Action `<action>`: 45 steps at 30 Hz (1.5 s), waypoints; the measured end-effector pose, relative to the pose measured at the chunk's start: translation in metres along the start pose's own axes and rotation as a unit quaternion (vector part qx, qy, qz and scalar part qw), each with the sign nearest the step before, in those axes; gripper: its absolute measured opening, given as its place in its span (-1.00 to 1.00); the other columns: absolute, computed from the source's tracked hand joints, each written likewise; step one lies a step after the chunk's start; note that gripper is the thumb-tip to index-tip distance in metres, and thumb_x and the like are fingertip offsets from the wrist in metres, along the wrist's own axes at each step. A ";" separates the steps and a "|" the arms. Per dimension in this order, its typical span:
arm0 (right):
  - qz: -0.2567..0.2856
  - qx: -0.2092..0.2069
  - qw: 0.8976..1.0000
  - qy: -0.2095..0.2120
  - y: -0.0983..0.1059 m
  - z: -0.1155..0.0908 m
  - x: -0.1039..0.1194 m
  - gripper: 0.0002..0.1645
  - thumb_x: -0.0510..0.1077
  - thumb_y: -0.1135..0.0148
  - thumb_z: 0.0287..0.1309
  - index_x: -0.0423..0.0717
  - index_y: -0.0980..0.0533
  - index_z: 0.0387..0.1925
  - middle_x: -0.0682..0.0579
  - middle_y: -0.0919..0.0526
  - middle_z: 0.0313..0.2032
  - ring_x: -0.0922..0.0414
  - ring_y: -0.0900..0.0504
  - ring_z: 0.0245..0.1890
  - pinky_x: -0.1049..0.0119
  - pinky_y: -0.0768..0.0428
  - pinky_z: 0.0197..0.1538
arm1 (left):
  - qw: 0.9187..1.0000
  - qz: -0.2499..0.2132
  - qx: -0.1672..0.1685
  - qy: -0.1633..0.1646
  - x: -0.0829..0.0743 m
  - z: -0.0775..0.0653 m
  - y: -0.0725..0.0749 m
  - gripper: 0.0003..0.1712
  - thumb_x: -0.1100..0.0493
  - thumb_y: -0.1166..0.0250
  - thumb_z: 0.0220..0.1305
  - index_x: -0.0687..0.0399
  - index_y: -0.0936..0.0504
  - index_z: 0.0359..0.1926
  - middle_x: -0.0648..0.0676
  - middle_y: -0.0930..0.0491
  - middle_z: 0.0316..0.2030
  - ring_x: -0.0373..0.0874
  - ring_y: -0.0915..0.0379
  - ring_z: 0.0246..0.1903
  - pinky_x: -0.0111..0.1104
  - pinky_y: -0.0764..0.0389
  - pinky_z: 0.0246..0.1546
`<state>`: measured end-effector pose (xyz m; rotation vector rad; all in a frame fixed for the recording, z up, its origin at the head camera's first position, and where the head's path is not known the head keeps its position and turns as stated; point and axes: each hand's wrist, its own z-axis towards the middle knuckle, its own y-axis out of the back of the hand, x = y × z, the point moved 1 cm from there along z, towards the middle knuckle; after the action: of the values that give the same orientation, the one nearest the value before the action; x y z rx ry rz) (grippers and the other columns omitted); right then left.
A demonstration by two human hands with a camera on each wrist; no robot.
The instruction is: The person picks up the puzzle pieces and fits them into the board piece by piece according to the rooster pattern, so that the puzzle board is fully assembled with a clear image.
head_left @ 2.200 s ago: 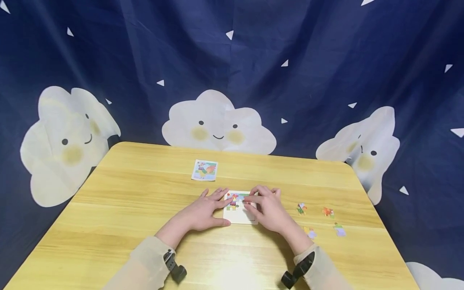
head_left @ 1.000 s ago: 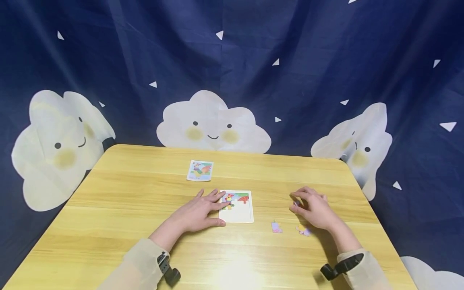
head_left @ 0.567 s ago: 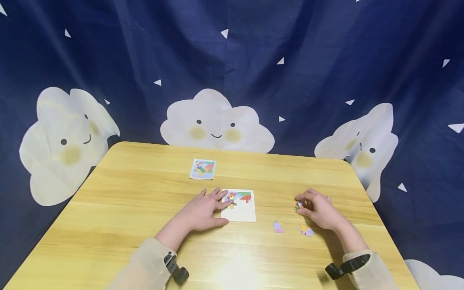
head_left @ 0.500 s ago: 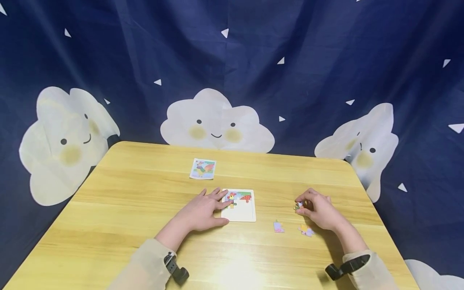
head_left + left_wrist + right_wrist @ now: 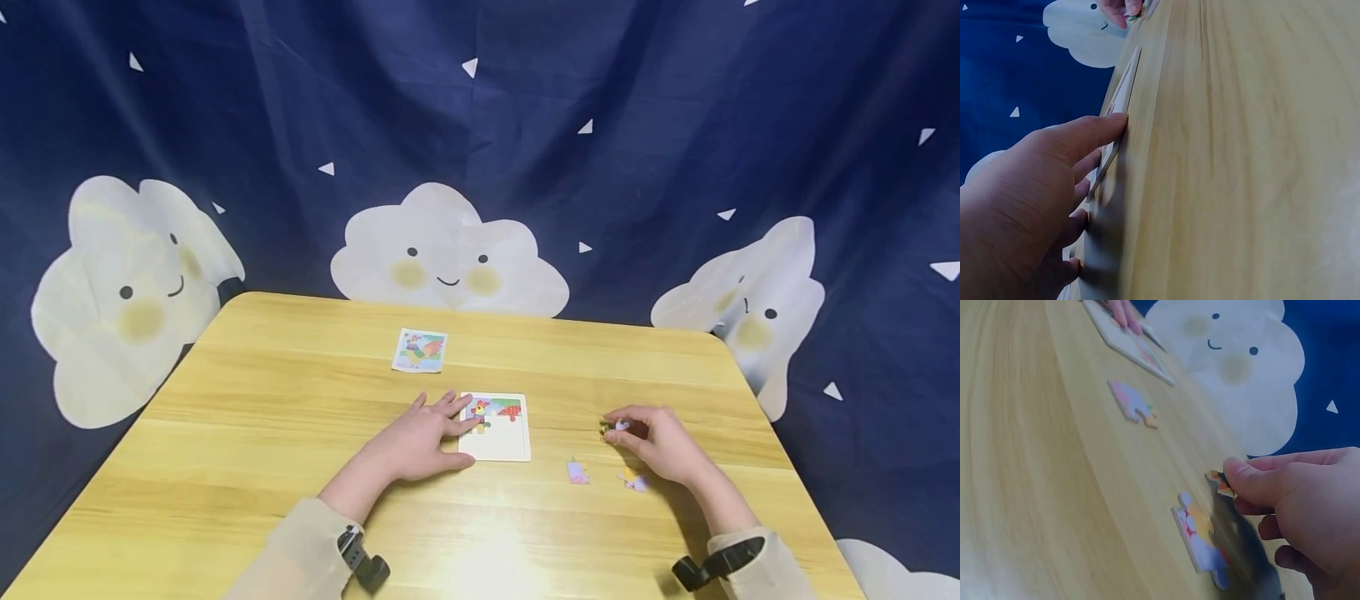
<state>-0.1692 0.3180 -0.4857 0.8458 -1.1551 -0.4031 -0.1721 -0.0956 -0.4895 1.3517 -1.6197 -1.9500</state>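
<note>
My left hand (image 5: 422, 439) rests on the left side of a white puzzle tray (image 5: 502, 446), fingers spread nearly straight and thumb at its near-left corner. Filled jigsaw pieces (image 5: 501, 407) run along the tray's top and down its left side, showing a bird's head and a red patterned part. To the right, my right hand (image 5: 660, 442) pinches a small multicoloured jigsaw piece (image 5: 1220, 482) between thumb and fingers, most of it covered by them. Two loose pieces lie nearby: a lavender one (image 5: 577, 472) and a yellow and lavender one (image 5: 1197, 531) beneath the hand.
A square picture card (image 5: 420, 351) of a colourful bird lies behind the tray. The wooden table (image 5: 225, 433) reaches back to a dark blue curtain (image 5: 525, 100) printed with white clouds.
My right hand has left the tray for the loose pieces at right, where it now pinches one. The tray's red piece is uncovered. A lavender piece now lies right of the tray.
</note>
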 end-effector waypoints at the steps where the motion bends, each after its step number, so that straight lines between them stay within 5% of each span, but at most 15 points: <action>1: 0.005 -0.001 1.000 -0.002 0.000 0.000 0.001 -0.72 -0.15 -0.53 0.27 -0.11 -0.76 0.00 0.14 -0.80 -0.15 0.26 -0.67 -0.28 0.35 -0.64 -0.22 | 1.000 -0.002 0.002 0.000 0.000 0.000 0.000 -0.25 -0.30 -0.36 0.39 -0.20 -0.51 0.51 0.03 -0.16 0.61 0.13 0.09 0.62 0.26 0.17 0.54; 5: 0.015 0.001 1.000 -0.009 0.000 0.000 0.006 -0.66 -0.15 -0.51 0.29 -0.15 -0.75 0.07 0.05 -0.80 -0.07 0.25 -0.69 -0.21 0.34 -0.65 -0.17 | 1.000 -0.005 0.003 0.000 -0.001 0.001 0.001 -0.25 -0.29 -0.36 0.40 -0.19 -0.51 0.51 0.04 -0.16 0.61 0.13 0.09 0.62 0.26 0.18 0.54; 13: 0.033 0.031 0.999 -0.012 -0.003 0.004 0.015 -0.49 -0.17 -0.49 0.30 -0.24 -0.65 0.25 0.04 -0.72 -0.06 0.24 -0.49 -0.42 0.35 -0.50 -0.39 | 1.000 -0.011 0.004 0.001 -0.003 0.001 0.003 -0.26 -0.25 -0.38 0.40 -0.18 -0.51 0.50 0.04 -0.16 0.61 0.14 0.08 0.62 0.28 0.20 0.53; 24: 0.058 0.046 0.997 0.026 -0.008 0.010 0.024 -0.50 -0.29 -0.32 0.43 -0.23 -0.56 0.36 0.10 -0.63 -0.29 0.23 -0.47 -0.45 0.34 -0.50 -0.40 | 1.000 -0.009 0.009 0.009 0.000 0.000 0.001 -0.25 -0.28 -0.36 0.40 -0.22 -0.49 0.52 0.01 -0.13 0.62 0.09 0.12 0.63 0.23 0.23 0.55; 34: 0.141 0.021 0.990 -0.008 -0.020 0.019 0.032 -0.82 -0.28 -0.36 0.41 -0.19 -0.55 -0.03 0.00 -0.66 -0.31 0.13 -0.58 -0.45 0.36 -0.55 -0.41 | 1.000 -0.010 0.010 0.010 0.001 0.000 0.001 -0.23 -0.32 -0.34 0.40 -0.24 -0.47 0.53 -0.02 -0.10 0.63 0.06 0.15 0.63 0.22 0.25 0.55; 45: 0.128 -0.013 0.992 0.004 -0.034 0.029 0.048 -0.80 -0.19 -0.37 0.43 -0.12 -0.70 0.02 0.05 -0.73 -0.35 0.09 -0.59 -0.51 0.34 -0.54 -0.47 | 1.000 -0.004 0.009 0.008 0.000 0.000 0.001 -0.23 -0.35 -0.32 0.40 -0.22 -0.48 0.52 -0.02 -0.10 0.63 0.08 0.12 0.63 0.23 0.22 0.55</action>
<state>-0.1728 0.2536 -0.4767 0.6650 -1.2309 -0.2020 -0.1728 -0.0960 -0.4889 1.3798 -1.6292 -1.9287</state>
